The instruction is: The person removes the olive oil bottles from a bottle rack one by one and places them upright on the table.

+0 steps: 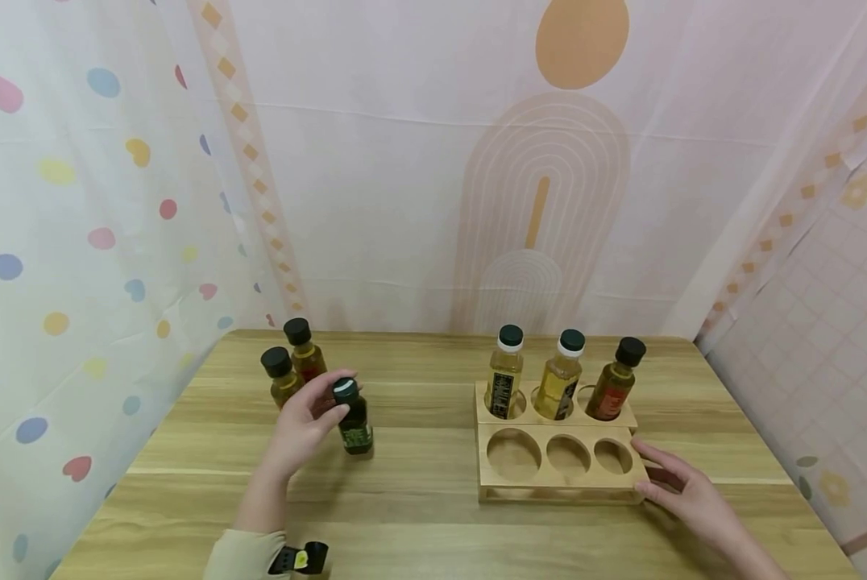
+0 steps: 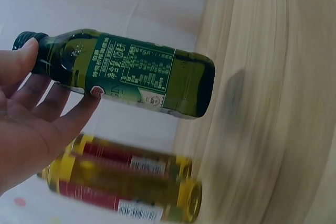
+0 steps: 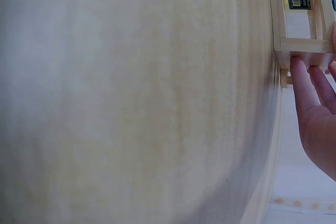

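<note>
My left hand (image 1: 309, 419) grips a dark green oil bottle (image 1: 356, 428) by its cap and neck. In the left wrist view that bottle (image 2: 136, 72) has a green printed label, and its base is off the tabletop. Two amber oil bottles (image 1: 283, 385) with black caps and red labels stand just behind the left hand. On the right, my right hand (image 1: 687, 491) holds the right end of a two-tier wooden rack (image 1: 557, 477), thumb at the front corner. Three bottles stand in its back row: two pale oil bottles (image 1: 503, 383) with green caps and a black-capped one (image 1: 613, 387).
The rack's front row has three round holes (image 1: 568, 456) with nothing in them. All stands on a wood-grain table (image 1: 419, 491). Patterned curtains (image 1: 375, 201) hang behind the table and at both sides. A black watch (image 1: 299, 557) is on the left wrist.
</note>
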The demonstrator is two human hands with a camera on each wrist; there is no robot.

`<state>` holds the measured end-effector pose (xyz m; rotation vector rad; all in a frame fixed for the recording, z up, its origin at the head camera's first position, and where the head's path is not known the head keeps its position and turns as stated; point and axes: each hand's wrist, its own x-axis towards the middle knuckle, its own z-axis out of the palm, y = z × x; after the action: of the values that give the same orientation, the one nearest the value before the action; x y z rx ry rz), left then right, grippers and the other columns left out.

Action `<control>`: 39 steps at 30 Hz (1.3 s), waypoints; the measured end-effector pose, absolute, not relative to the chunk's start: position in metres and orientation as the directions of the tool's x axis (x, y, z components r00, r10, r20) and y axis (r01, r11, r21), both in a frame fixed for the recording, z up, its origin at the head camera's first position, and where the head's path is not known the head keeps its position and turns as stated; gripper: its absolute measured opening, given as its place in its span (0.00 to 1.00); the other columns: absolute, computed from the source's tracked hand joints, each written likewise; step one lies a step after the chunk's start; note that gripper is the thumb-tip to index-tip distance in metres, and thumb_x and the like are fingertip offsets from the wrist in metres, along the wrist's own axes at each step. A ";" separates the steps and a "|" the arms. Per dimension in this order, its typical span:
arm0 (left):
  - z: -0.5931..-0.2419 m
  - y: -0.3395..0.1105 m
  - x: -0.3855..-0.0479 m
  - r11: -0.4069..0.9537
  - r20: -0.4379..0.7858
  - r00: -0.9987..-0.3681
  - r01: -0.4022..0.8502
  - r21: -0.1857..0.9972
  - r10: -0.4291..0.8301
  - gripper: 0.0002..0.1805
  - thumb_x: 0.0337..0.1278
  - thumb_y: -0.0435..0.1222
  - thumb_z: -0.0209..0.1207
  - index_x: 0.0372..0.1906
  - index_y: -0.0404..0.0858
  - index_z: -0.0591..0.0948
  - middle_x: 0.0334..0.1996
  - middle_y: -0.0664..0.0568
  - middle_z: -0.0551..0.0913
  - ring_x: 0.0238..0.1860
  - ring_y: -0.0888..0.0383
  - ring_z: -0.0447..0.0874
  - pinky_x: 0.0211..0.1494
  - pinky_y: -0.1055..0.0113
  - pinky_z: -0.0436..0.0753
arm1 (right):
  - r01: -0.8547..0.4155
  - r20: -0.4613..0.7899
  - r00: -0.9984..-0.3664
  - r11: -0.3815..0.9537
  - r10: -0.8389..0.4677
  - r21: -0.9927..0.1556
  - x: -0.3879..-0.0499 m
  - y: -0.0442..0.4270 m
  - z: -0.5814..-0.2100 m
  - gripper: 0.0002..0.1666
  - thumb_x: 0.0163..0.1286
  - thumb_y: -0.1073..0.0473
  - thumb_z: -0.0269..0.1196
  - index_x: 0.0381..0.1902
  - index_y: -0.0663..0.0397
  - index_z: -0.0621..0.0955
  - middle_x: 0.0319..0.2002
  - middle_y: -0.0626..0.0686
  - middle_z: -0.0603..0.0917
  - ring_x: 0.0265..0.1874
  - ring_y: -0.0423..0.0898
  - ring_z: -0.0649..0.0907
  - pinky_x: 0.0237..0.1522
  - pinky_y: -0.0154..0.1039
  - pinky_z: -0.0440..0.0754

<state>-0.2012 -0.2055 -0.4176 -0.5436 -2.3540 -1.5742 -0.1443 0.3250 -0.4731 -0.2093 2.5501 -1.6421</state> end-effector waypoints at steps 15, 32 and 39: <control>-0.422 -0.268 -0.186 0.299 0.407 -0.868 0.484 0.823 0.283 0.23 0.66 0.21 0.54 0.65 0.30 0.71 0.54 0.48 0.82 0.54 0.67 0.79 0.52 0.75 0.78 | -0.050 -0.013 -0.987 0.388 -0.158 -0.920 -0.144 0.325 -0.474 0.39 0.69 0.63 0.64 0.73 0.68 0.62 0.70 0.73 0.60 0.48 0.26 0.76 0.45 0.34 0.83; -0.425 -0.305 -0.180 0.188 0.437 -0.823 0.524 0.831 0.362 0.24 0.64 0.15 0.49 0.65 0.23 0.67 0.55 0.50 0.81 0.57 0.65 0.78 0.53 0.75 0.78 | -0.084 0.024 -0.987 0.388 -0.156 -0.918 -0.143 0.322 -0.474 0.38 0.69 0.64 0.64 0.72 0.70 0.63 0.69 0.73 0.61 0.48 0.26 0.76 0.45 0.33 0.83; -0.427 -0.315 -0.180 0.110 0.457 -0.796 0.536 0.837 0.398 0.25 0.63 0.13 0.47 0.65 0.21 0.65 0.56 0.47 0.81 0.58 0.63 0.78 0.54 0.74 0.78 | -0.087 0.026 -0.987 0.386 -0.162 -0.918 -0.143 0.323 -0.473 0.38 0.69 0.64 0.64 0.72 0.70 0.63 0.69 0.74 0.60 0.49 0.24 0.75 0.45 0.32 0.82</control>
<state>-0.1803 -0.3149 -0.4272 -0.9519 -2.2494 -1.7832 -0.1430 0.3226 -0.4725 -0.2298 2.5584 -1.6883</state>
